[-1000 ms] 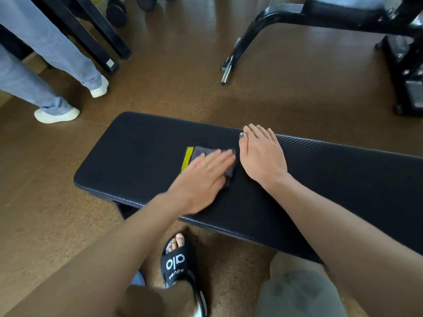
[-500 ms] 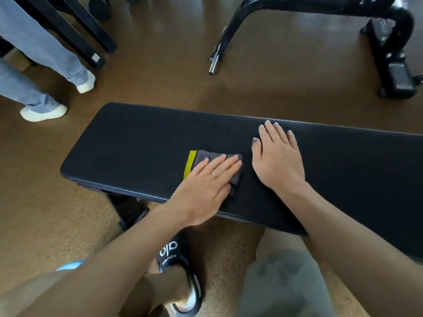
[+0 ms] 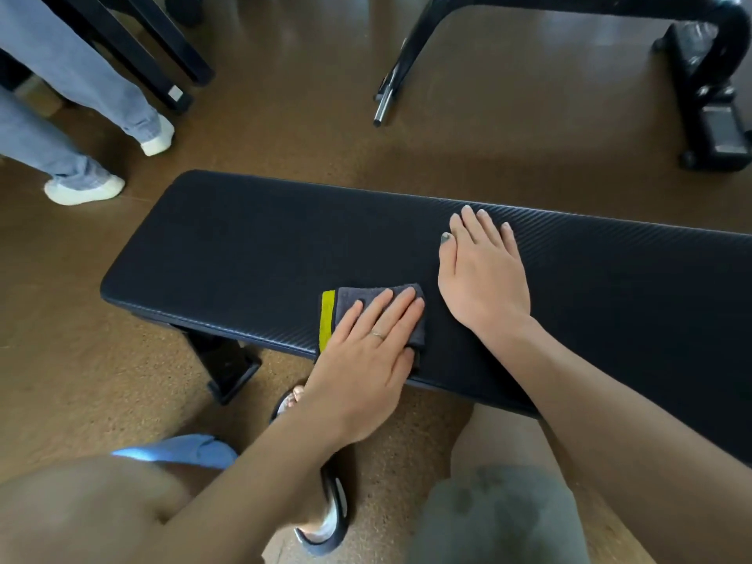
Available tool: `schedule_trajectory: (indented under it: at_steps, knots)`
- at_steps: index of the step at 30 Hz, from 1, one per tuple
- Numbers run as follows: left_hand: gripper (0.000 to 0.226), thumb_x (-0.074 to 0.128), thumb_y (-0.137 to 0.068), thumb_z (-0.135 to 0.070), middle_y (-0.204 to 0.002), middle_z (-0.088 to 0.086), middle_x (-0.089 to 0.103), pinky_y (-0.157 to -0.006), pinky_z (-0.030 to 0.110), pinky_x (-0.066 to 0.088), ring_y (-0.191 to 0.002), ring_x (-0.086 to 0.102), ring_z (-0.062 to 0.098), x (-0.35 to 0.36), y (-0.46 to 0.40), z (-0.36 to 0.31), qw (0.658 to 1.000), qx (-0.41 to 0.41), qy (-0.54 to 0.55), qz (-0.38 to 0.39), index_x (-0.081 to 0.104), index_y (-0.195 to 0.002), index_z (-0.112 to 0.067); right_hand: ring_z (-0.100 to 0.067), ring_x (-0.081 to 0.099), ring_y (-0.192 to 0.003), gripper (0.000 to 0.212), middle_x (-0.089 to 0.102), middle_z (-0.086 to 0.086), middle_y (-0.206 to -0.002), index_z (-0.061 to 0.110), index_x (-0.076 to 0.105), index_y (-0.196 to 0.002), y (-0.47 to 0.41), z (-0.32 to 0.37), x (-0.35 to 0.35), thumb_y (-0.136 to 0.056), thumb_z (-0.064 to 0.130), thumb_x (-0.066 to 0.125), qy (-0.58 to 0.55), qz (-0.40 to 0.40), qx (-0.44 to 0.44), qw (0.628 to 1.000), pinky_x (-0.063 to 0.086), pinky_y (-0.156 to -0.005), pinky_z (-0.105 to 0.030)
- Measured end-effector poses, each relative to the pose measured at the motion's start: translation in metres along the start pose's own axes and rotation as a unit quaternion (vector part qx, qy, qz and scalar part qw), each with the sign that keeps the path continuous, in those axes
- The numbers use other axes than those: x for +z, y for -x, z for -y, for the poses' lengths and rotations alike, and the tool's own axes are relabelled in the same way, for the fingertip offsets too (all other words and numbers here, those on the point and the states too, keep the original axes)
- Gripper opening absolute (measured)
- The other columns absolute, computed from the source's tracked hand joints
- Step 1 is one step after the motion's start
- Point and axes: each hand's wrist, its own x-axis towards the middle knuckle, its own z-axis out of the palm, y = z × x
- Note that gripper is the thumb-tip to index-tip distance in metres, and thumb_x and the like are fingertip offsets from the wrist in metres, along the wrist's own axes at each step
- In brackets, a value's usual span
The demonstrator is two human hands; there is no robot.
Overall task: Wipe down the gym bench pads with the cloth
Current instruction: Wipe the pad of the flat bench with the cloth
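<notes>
We are mid-wipe on the bench pad [image 3: 252,254], one long black pad, so to do this well we keep the palm flat, keep even pressure, and run overlapping passes along the length so no strip gets skipped; the whole stretch out past the fingertips to the far edge and off to the left end likely needs covering, a judgement from how the cloth sits. Our left hand [image 3: 366,352] lies flat with straight fingers pressing the cloth [image 3: 358,293], not curled round it; the cloth sits under that palm at the near edge of the pad, yellow stripe just left of the fingers. Our right hand [image 3: 484,274] lies flat and empty, just right of the cloth, bracing on the pad; best kept clear of the wipe path. Risk: the cloth may bunch or slip off the near edge under the heel of the hand. Counts: one bench pad, one other bench frame [image 3: 569,2] beyond, one bystander with two white shoes [image 3: 85,191], two hands, one cloth, one ring [image 3: 378,335].
</notes>
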Motion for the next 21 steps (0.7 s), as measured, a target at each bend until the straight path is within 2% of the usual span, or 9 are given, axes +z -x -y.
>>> schedule_trajectory:
  at_steps: [2, 5, 7, 10, 15, 18, 21]
  knots:
    - [0.059, -0.006, -0.102, -0.049, -0.167, -0.018, -0.021, -0.125, 0.031, -0.016, -0.154, -0.024, 0.003, -0.006, -0.022, 0.005, 1.0, 0.008, -0.002, -0.01, -0.017, -0.158, -0.036, -0.021, 0.019, -0.157, 0.056, 0.03, -0.005, -0.167, 0.012, 0.036, -0.158, -0.002, -0.001, 0.001, -0.111, 0.036, 0.018, -0.001, -0.001, -0.005, 1.0, 0.009, -0.129, -0.044]
    - [0.057, 0.013, -0.111, -0.041, -0.171, -0.014, -0.01, -0.126, 0.032, -0.011, -0.157, -0.014, 0.006, -0.013, -0.072, 0.014, 1.0, -0.02, 0.015, -0.014, -0.005, -0.164, -0.031, -0.021, 0.02, -0.157, 0.056, 0.032, -0.005, -0.166, 0.011, 0.038, -0.157, -0.003, -0.002, 0.003, -0.111, 0.035, 0.018, -0.003, -0.01, -0.005, 1.0, 0.01, -0.129, -0.044]
    - [0.057, 0.019, -0.112, -0.037, -0.172, -0.013, -0.006, -0.126, 0.033, -0.009, -0.158, -0.01, 0.008, -0.018, -0.105, 0.017, 0.999, -0.038, 0.017, -0.014, -0.001, -0.165, -0.029, -0.021, 0.022, -0.156, 0.058, 0.034, -0.006, -0.165, 0.011, 0.04, -0.156, -0.004, -0.002, 0.003, -0.11, 0.035, 0.015, -0.008, -0.017, -0.003, 1.0, 0.011, -0.129, -0.044]
    - [0.057, 0.019, -0.113, -0.037, -0.173, -0.011, -0.007, -0.125, 0.032, -0.012, -0.158, -0.011, 0.009, -0.023, -0.116, 0.014, 0.999, -0.038, 0.03, -0.006, -0.002, -0.165, -0.027, -0.02, 0.021, -0.156, 0.056, 0.033, -0.005, -0.166, 0.012, 0.039, -0.157, -0.003, -0.002, 0.002, -0.111, 0.035, 0.017, -0.006, -0.009, -0.001, 1.0, 0.01, -0.129, -0.043]
    - [0.061, 0.002, -0.107, -0.045, -0.169, -0.013, -0.017, -0.127, 0.033, -0.014, -0.156, -0.021, 0.007, -0.013, -0.054, 0.011, 1.0, 0.009, -0.008, 0.009, -0.011, -0.163, -0.028, -0.022, 0.026, -0.155, 0.062, 0.037, -0.007, -0.164, 0.01, 0.042, -0.155, 0.002, -0.003, 0.005, -0.107, 0.038, 0.014, -0.001, -0.029, -0.004, 1.0, 0.016, -0.128, -0.045]
    - [0.057, 0.009, -0.111, -0.042, -0.168, -0.016, -0.018, -0.127, 0.032, -0.013, -0.155, -0.02, 0.004, -0.02, -0.074, 0.031, 0.999, 0.032, -0.008, 0.015, -0.01, -0.163, -0.031, -0.021, 0.025, -0.155, 0.065, 0.036, -0.006, -0.164, 0.01, 0.042, -0.155, 0.0, -0.001, 0.004, -0.106, 0.039, 0.012, 0.0, -0.026, 0.003, 1.0, 0.016, -0.128, -0.044]
    - [0.057, 0.018, -0.112, -0.039, -0.171, -0.015, -0.009, -0.127, 0.031, -0.01, -0.157, -0.013, 0.004, -0.029, -0.131, 0.048, 0.999, 0.04, 0.01, -0.006, -0.003, -0.165, -0.031, -0.018, 0.021, -0.156, 0.068, 0.032, -0.004, -0.166, 0.013, 0.037, -0.158, -0.004, 0.003, 0.003, -0.104, 0.042, 0.007, 0.018, -0.011, 0.015, 1.0, 0.013, -0.129, -0.043]
